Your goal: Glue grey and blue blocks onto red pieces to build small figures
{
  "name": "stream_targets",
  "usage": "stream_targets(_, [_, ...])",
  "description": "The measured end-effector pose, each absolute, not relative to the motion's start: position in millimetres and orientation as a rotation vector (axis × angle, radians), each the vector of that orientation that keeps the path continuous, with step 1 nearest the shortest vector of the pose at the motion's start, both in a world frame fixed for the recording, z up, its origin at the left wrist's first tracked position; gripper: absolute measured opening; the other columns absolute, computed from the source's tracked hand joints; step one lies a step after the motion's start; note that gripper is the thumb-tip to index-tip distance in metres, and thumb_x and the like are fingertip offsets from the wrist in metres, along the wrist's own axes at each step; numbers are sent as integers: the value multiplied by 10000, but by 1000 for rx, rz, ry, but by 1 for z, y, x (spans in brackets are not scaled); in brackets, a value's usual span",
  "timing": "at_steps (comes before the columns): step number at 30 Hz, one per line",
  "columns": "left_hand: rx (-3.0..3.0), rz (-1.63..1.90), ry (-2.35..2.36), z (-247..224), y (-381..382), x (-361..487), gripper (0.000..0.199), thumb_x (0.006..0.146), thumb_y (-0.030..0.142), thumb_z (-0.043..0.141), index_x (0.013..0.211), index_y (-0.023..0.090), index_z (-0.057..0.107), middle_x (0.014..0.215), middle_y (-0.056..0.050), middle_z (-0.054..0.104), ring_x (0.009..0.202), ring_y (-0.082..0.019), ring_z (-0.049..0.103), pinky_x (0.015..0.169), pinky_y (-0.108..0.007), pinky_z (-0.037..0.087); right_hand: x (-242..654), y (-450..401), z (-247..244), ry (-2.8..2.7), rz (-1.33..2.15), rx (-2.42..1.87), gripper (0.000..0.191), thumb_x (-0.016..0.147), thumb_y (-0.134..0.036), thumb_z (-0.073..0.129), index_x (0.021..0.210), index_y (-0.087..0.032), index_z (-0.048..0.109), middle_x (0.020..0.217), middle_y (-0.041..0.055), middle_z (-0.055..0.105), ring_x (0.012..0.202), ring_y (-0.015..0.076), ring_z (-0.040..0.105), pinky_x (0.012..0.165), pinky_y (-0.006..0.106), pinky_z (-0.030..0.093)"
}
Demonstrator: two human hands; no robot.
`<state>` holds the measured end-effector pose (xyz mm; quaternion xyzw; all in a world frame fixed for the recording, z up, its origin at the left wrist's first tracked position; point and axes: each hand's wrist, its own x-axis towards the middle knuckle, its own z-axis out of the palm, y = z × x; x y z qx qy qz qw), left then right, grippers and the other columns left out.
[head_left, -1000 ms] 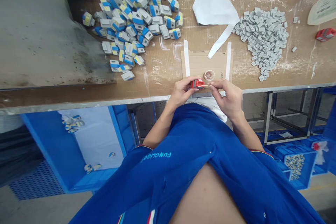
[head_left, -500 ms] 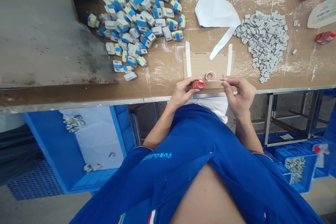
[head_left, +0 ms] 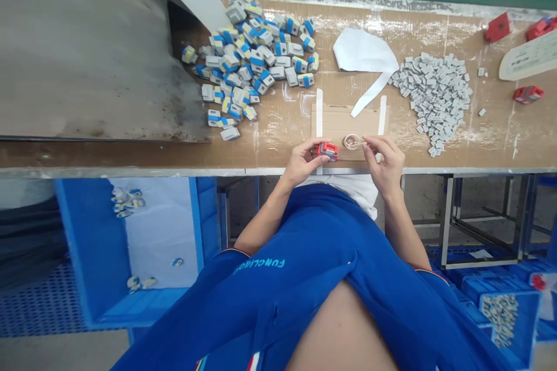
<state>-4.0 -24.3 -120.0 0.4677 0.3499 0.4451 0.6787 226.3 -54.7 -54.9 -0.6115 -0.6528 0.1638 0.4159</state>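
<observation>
Clamped between the fingers and thumb of the left hand (head_left: pixel 300 165): a small red piece (head_left: pixel 327 152), close to the front edge of the table (head_left: pixel 278 122). Pinched in the fingertips of the right hand (head_left: pixel 387 168): a thin stick (head_left: pixel 359 144), pointing towards the small cup (head_left: pixel 345 141) just beside the red piece; too small to tell whether dipping in or only over the rim. Likely risk, a tipped or dragged cup from a stick pressed sideways, or from a nudge by the left hand so close by. Possible too: a slip of the red piece over the table edge from a loosened grip, or a snapped stick from too hard a push.

Under the cup, a cardboard sheet (head_left: pixel 333 119) with white tape; beyond, a white cloth (head_left: pixel 365 51), its tail near enough to snag. Farther out, grey-and-blue blocks (head_left: pixel 256 58) to the left, grey bits (head_left: pixel 439 98) to the right.
</observation>
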Motion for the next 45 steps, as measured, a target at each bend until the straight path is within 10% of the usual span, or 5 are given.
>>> stream_targets(7, [833, 1061, 776, -120, -22, -14, 578, 782, 563, 961, 1188, 185, 798, 987, -77, 845, 842, -191, 806, 752, -296, 666, 246, -54, -47, -1664, 377, -1541, 479, 1058, -488, 627, 1481, -266, 664, 1060, 55, 796, 620, 138, 656, 564, 292, 552])
stream_targets(24, [842, 1199, 816, -102, -25, -46, 672, 878, 685, 831, 1323, 190, 741, 1007, -87, 835, 908, -230, 840, 814, -321, 676, 150, 169, -83, -2636, 431, -1323, 91, 970, -184, 733, 1060, -189, 715, 1217, 143, 742, 1149, 338, 711, 980, 470, 595])
stream_targets(31, [889, 1233, 760, -96, -15, -48, 627, 934, 616, 805, 1420, 233, 706, 1051, -80, 828, 904, -232, 845, 838, -355, 694, 170, 148, -62, -2523, 523, -1428, 205, 888, -133, 753, 1093, -138, 747, 1127, 182, 804, 1023, 326, 764, 941, 446, 606])
stream_targets(38, [1084, 1262, 721, -73, 1, -35, 641, 955, 598, 791, 1496, 273, 676, 1198, -99, 816, 986, -226, 825, 912, -341, 678, 206, 70, -3, -1593, 1159, -1143, 448, 944, -624, 775, 1187, -248, 777, 1050, 30, 794, 863, 172, 784, 787, 321, 663])
stream_targets(45, [1211, 1267, 702, -25, 14, -10, 654, 894, 546, 878, 1436, 224, 704, 1236, -113, 791, 1065, -215, 788, 930, -290, 640, 201, -15, 28, -1261, 1051, -1120, 345, 967, -541, 801, 1207, -293, 814, 1051, 27, 838, 885, 186, 797, 719, 305, 660])
